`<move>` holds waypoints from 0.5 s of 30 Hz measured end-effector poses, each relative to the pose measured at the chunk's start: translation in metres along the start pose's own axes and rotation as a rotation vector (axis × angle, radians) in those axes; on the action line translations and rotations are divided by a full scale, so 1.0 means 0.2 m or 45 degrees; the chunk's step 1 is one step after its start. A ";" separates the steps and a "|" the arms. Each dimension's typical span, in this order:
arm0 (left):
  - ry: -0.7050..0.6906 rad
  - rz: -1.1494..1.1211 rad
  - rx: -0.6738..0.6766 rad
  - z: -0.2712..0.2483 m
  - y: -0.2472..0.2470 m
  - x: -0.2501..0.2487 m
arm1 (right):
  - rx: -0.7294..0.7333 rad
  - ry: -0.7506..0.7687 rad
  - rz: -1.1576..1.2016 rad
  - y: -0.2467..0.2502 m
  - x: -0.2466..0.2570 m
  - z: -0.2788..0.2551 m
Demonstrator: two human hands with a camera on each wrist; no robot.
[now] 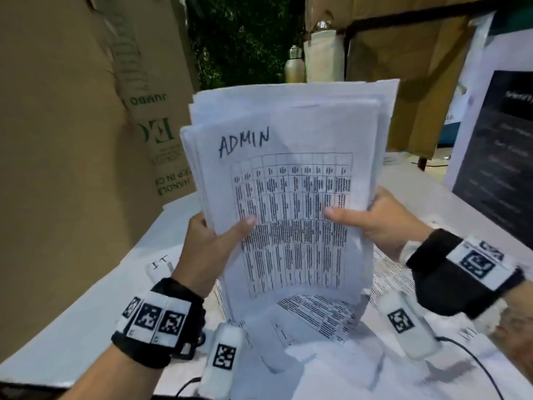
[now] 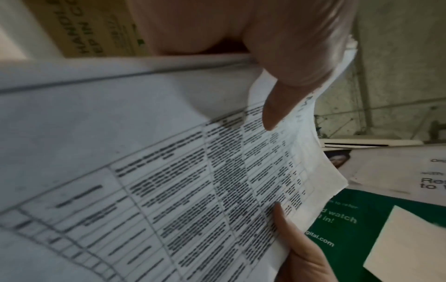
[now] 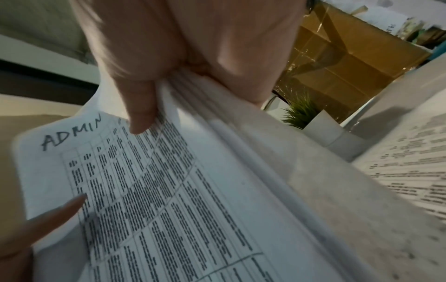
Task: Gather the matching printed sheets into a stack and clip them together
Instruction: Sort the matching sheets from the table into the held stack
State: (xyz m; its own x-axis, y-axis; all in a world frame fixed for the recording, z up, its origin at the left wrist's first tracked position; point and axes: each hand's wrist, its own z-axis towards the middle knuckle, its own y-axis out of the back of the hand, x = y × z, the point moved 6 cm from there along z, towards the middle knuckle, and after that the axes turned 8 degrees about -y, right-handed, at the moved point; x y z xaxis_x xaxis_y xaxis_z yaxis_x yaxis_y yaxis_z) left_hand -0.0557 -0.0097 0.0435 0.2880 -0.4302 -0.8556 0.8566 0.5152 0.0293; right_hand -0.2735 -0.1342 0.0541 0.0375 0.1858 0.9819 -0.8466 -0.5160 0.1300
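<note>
Holding the gathered ADMIN stack upright, the left hand and right hand pinch its side edges. Its edges look uneven and no clip is on it, so squaring and clipping remain.

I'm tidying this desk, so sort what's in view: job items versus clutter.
Job:
ADMIN stack, gripped by left hand and right hand
loose printed sheets on the table

Lying about:
cardboard boxes
metal bottle
potted plant
green leaflet
</note>
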 end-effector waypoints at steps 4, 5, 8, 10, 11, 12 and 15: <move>-0.120 0.085 -0.038 0.00 0.02 0.01 | -0.094 0.025 -0.136 -0.01 0.03 0.02; -0.178 0.081 -0.070 0.00 0.02 -0.02 | -0.127 0.031 -0.110 -0.01 0.04 0.02; -0.238 0.055 -0.052 0.00 0.01 -0.06 | -0.192 -0.109 -0.079 -0.02 -0.02 0.03; -0.202 0.008 0.040 -0.01 0.00 -0.04 | -0.131 -0.187 -0.069 -0.04 -0.08 0.03; -0.167 -0.012 0.058 0.00 0.00 -0.03 | -0.087 -0.188 -0.053 -0.04 -0.10 0.02; -0.138 -0.019 0.054 0.01 0.00 -0.01 | -0.048 -0.168 -0.043 -0.04 -0.10 0.02; -0.095 -0.071 0.009 0.05 0.02 0.00 | -0.024 -0.091 -0.002 -0.04 -0.06 0.04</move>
State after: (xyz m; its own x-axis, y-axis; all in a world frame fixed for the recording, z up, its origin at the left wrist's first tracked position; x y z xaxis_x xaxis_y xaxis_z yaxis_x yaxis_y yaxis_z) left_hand -0.0483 -0.0138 0.0491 0.2704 -0.5121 -0.8153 0.8750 0.4839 -0.0137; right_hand -0.2640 -0.1391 0.0420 0.0764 0.1261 0.9891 -0.8565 -0.4995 0.1298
